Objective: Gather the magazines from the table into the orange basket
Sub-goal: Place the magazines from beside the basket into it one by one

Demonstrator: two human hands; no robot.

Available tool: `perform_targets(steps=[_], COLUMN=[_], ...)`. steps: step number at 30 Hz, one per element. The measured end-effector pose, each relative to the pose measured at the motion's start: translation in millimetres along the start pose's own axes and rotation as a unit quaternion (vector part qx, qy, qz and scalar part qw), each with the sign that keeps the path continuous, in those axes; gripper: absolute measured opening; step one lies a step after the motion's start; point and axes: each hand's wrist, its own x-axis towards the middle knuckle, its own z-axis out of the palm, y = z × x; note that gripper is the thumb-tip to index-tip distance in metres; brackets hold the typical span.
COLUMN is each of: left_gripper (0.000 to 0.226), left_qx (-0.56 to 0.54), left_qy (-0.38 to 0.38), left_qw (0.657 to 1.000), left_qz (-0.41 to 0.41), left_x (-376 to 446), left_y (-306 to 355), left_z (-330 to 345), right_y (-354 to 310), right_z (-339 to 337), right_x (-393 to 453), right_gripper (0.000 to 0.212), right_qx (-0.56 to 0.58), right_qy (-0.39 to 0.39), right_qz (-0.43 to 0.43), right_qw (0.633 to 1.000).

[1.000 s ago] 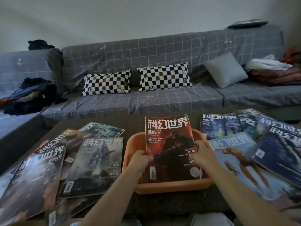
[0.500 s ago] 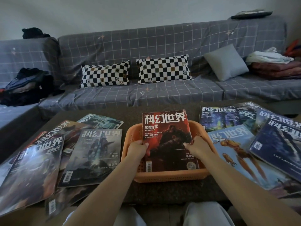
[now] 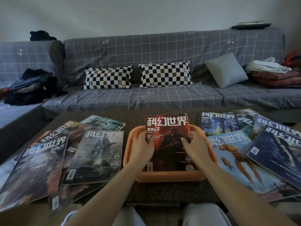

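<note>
A red-covered magazine (image 3: 169,136) lies in the orange basket (image 3: 169,177) at the table's middle, its top edge sticking out over the far rim. My left hand (image 3: 141,148) grips the magazine's left edge, thumb on the cover. My right hand (image 3: 195,147) holds its right side, fingers curled over the edge. Several magazines lie fanned on the table's left, the nearest a grey-green one (image 3: 96,155). Several more lie on the right, among them a light blue one (image 3: 234,160) and a dark blue one (image 3: 280,150).
The dark table (image 3: 159,191) stands in front of a grey checked sofa (image 3: 146,101) with two chequered pillows (image 3: 136,77) and a grey cushion (image 3: 226,70). Dark clothes (image 3: 31,87) lie on the sofa's left, folded blankets (image 3: 275,75) on its right. My knees show below the table edge.
Both hands have slid farther up the red magazine's sides and it has settled lower into the basket. The camera has tilted slightly.
</note>
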Motion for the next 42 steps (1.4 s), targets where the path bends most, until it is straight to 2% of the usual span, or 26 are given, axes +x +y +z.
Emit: perform_targets(steps=[2, 6, 14, 18, 21, 24, 28, 32, 36, 38, 42], left_gripper=[0.035, 0.036, 0.031, 0.028, 0.031, 0.033, 0.042, 0.049, 0.045, 0.044, 0.029], left_qx=[-0.012, 0.019, 0.045, 0.048, 0.062, 0.094, 0.129, 0.077, 0.03, -0.024, -0.065], left_qy=[0.029, 0.082, 0.115, 0.141, 0.143, 0.142, 0.133, 0.137, 0.087, 0.081, 0.119], left_qw=[0.999, 0.995, 0.992, 0.989, 0.987, 0.982, 0.976, 0.975, 0.975, 0.976, 0.98], left_qz=[0.031, 0.043, 0.014, -0.014, -0.048, -0.076, -0.118, -0.158, -0.203, -0.203, -0.145], left_x=[-6, -11, -21, -25, -26, -22, -12, -2, 2, -2, -22], left_y=[1, -13, -77, -109, -134, -155, -178, -186, -196, -200, -199], left_z=[-12, -43, -110, -133, -143, -150, -158, -166, -175, -177, -181], right_y=[-14, -48, -109, -128, -132, -128, -117, -112, -113, -112, -111], right_z=[4, 23, 87, 126, 152, 171, 182, 187, 188, 186, 182], right_x=[-12, -38, -88, -105, -115, -120, -117, -111, -109, -112, -122], right_gripper=[0.03, 0.022, 0.011, 0.017, 0.028, 0.041, 0.049, 0.048, 0.045, 0.046, 0.047], right_qx=[0.049, 0.119, 0.22, 0.22, 0.165, 0.112, 0.074, 0.057, 0.087, 0.088, 0.119], right_qy=[0.009, -0.066, -0.176, -0.229, -0.255, -0.255, -0.244, -0.246, -0.237, -0.233, -0.241], right_qz=[-0.033, -0.074, -0.086, -0.07, -0.064, -0.049, -0.03, -0.012, 0.001, 0.009, 0.012], right_qw=[0.998, 0.988, 0.956, 0.946, 0.951, 0.959, 0.966, 0.968, 0.968, 0.968, 0.963])
